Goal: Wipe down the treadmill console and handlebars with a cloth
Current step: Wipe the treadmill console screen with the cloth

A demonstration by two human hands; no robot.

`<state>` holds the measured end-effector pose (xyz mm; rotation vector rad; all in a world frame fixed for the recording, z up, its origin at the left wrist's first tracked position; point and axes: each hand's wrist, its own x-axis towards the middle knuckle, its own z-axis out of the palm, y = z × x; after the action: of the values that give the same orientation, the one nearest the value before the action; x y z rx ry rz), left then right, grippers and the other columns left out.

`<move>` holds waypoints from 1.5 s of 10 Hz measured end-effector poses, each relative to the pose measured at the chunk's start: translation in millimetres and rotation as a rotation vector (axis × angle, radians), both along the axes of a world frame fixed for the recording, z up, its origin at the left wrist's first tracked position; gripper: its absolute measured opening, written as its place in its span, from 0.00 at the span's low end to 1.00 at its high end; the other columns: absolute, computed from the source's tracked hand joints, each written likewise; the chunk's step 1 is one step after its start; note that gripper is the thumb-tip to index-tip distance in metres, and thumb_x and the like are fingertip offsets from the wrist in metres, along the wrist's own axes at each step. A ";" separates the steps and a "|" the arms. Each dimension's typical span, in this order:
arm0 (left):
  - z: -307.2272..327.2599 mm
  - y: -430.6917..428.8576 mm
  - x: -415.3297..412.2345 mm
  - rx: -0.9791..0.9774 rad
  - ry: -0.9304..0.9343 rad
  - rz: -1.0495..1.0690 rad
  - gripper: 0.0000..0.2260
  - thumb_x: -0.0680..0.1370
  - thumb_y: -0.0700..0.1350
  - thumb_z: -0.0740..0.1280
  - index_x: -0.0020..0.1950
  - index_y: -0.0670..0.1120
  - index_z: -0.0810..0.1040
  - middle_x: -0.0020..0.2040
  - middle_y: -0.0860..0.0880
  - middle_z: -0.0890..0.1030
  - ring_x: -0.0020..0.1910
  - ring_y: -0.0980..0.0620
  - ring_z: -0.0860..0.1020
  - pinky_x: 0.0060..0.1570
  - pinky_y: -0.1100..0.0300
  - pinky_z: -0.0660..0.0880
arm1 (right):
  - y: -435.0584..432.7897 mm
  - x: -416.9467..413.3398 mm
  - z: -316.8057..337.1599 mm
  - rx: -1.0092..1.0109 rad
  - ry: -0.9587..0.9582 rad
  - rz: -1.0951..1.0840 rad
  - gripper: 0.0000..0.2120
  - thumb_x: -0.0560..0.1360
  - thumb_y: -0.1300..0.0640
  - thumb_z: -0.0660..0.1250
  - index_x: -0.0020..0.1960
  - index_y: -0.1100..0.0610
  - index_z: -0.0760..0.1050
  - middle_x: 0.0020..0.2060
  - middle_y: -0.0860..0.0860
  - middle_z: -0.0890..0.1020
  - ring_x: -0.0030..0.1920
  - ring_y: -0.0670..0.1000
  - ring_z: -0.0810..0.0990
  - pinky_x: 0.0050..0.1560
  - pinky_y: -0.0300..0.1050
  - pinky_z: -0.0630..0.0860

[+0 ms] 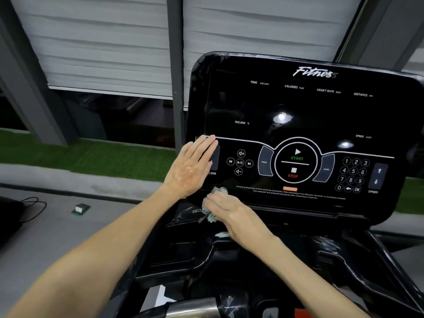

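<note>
- Glossy black treadmill console fills the upper right, tilted back, dark display w/ white labels; its left edge runs down just past the left hand.
- Left hand lies flat & spread wide, fingers together, on the console's lower-left corner, covering the INCLINE buttons; fingertips reach the thin white line across the panel. Holds nothing.
- Right hand sits just below it, closed down on a crumpled grey-and-pale-green mesh cloth — cloth bunched under the fingers, pressed at the console's bottom edge where it meets the black ledge.
- The two hands are near, not touching.
- Round START/STOP control ring and white number keypad lie to the right, uncovered — open panel that way.
- Black plastic tray moulding below the console, between the forearms.
- Silver metal handlebar tube at the bottom edge, partly cut off.
- Left of the console: grey floor, green turf strip, small green-and-white box well apart.
</note>
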<state>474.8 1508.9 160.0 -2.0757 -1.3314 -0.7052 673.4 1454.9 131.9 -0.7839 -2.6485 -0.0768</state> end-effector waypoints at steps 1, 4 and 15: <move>0.0 1.3 0.7 0.011 0.001 -0.004 0.25 0.82 0.45 0.58 0.77 0.40 0.59 0.76 0.43 0.64 0.75 0.46 0.61 0.72 0.50 0.60 | -3.3 35.2 5.5 -0.004 0.020 -0.074 0.28 0.69 0.69 0.73 0.68 0.59 0.73 0.66 0.53 0.76 0.67 0.53 0.73 0.71 0.39 0.62; -3.3 2.3 -0.7 0.023 -0.020 -0.016 0.25 0.81 0.45 0.58 0.77 0.40 0.59 0.76 0.44 0.64 0.76 0.46 0.61 0.72 0.50 0.59 | -1.9 -22.6 0.7 0.052 -0.058 0.027 0.28 0.62 0.69 0.73 0.62 0.61 0.74 0.60 0.53 0.77 0.62 0.55 0.74 0.66 0.46 0.69; -2.6 0.1 1.6 0.009 -0.019 0.009 0.25 0.82 0.45 0.57 0.78 0.40 0.58 0.78 0.44 0.62 0.77 0.46 0.60 0.73 0.50 0.59 | -5.8 20.4 7.7 0.132 -0.020 -0.073 0.25 0.66 0.70 0.75 0.62 0.62 0.76 0.61 0.56 0.78 0.63 0.56 0.76 0.64 0.45 0.72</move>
<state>476.3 1509.0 157.4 -2.0594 -1.3442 -0.7275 693.8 1449.1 139.6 -0.8388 -2.6020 -0.2772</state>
